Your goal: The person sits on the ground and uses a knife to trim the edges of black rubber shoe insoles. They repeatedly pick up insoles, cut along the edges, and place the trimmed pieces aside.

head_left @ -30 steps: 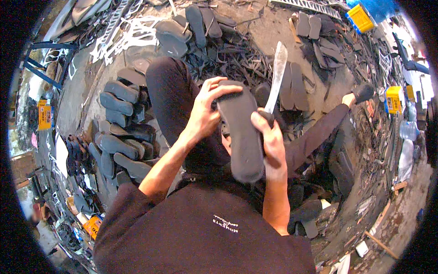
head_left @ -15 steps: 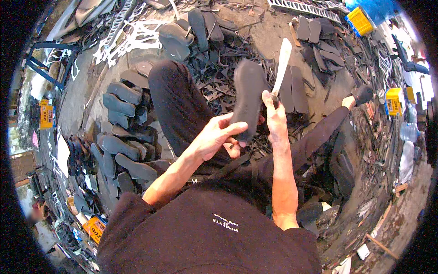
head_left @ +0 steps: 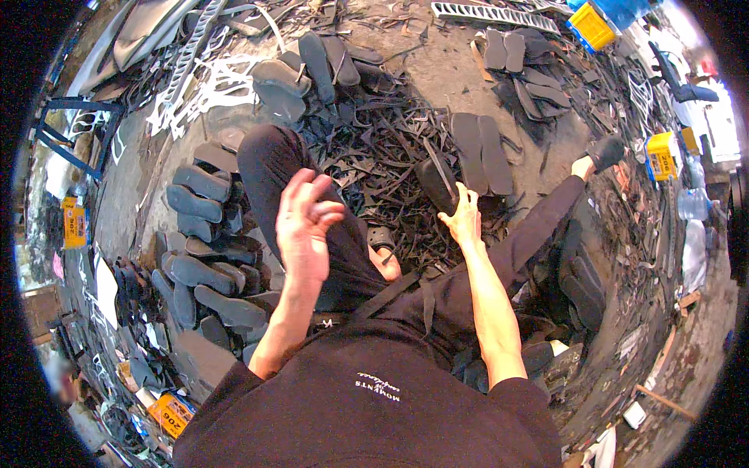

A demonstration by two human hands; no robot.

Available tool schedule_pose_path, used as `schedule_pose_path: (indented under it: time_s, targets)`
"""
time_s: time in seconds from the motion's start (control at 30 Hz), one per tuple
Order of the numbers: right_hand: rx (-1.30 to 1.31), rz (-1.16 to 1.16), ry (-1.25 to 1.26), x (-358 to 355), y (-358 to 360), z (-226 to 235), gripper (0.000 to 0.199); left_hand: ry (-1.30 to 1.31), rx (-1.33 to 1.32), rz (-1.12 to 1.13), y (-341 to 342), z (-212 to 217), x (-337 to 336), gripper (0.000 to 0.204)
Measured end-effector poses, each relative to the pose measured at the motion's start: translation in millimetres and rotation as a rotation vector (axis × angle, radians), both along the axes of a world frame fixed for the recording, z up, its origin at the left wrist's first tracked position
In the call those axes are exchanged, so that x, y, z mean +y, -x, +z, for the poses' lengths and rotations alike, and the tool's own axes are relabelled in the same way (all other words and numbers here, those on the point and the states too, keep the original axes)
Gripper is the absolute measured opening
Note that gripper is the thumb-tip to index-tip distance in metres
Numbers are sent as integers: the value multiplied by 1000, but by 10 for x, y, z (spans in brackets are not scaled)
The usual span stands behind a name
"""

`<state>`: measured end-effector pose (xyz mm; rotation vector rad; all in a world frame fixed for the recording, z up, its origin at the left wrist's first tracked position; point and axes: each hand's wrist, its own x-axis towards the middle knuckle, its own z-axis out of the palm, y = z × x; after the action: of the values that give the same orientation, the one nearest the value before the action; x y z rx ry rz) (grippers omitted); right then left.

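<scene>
My left hand [head_left: 307, 226] is raised above my bent left knee, empty, its fingers apart and a little blurred. Farther right, my right hand [head_left: 463, 218] is closed on a long knife [head_left: 441, 165], whose blade points away from me and shows nearly edge-on. Against the blade lies a dark shoe sole [head_left: 431, 184]; whether my right fingers also grip it, I cannot tell. Just beyond that hand, two grey soles [head_left: 481, 152] lie side by side. Black offcut strips [head_left: 382, 171] are heaped between my legs.
Stacked dark soles [head_left: 204, 204] stand left of my left leg. More soles [head_left: 300, 74] lie at the far side, and another group [head_left: 534, 78] at the far right. White lattice scraps [head_left: 207, 90], a blue metal frame [head_left: 74, 136] and yellow boxes [head_left: 661, 156] surround the work area.
My left hand has let go of the sole and pulled back up to the left. My right hand has lowered, and the knife has tilted from upright to leaning left beside the dark sole.
</scene>
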<state>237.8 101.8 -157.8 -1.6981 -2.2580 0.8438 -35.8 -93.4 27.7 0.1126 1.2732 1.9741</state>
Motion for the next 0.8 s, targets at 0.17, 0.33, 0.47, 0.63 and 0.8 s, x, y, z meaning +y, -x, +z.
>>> schedule_pose_path:
  time_s: [0.17, 0.33, 0.47, 0.63, 0.8]
  targets:
    - [6, -38, -82, 53, -95, -41, 66, 73, 13, -434, -337, -134, 254, 26]
    - [64, -8, -213, 80, -166, -41, 41, 82, 23, -600, -523, -353, 250, 25]
    - [174, -134, -229, -41, 162, 600, 27, 244, 118, -583, -683, -576, 220, 44]
    - [836, -311, 457, -410, 264, 1462, 38, 434, 206, -556, -791, -475, 465, 106]
    - [689, -240, 298, -708, 369, 1856, 30, 242, 285, -556, -705, -52, 535, 58]
